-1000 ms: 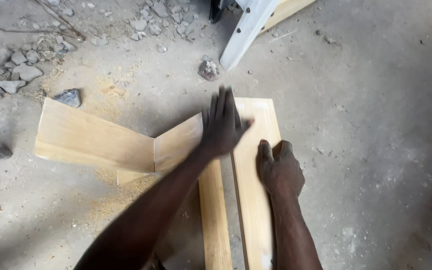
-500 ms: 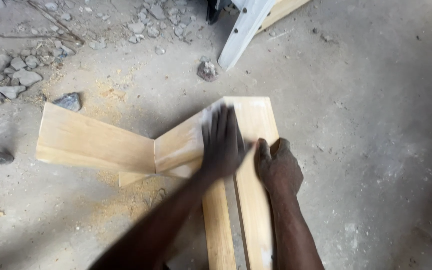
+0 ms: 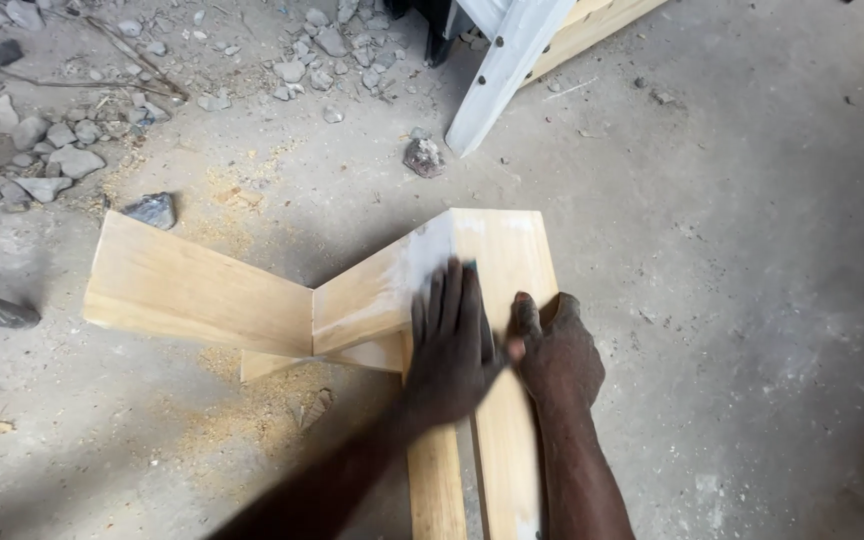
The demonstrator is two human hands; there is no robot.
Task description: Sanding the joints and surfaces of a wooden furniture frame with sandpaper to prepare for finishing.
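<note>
Head view: left hand [image 3: 452,340] lies spread flat on the pale plank [image 3: 507,330]; right hand [image 3: 555,345] curls over its right edge. Angled boards [image 3: 252,295] abut the plank's left; stone [image 3: 423,157] and white leg [image 3: 500,70] beyond; open concrete floor [image 3: 742,300] to its right.

Two bare forearms, no sleeves, bare hands, left hand [image 3: 452,345], right hand [image 3: 557,350]

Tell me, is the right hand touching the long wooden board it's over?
Touching. The head view shows the right hand pressed down on the long wooden board, thumb and knuckles flat against its surface with no gap visible.
</note>
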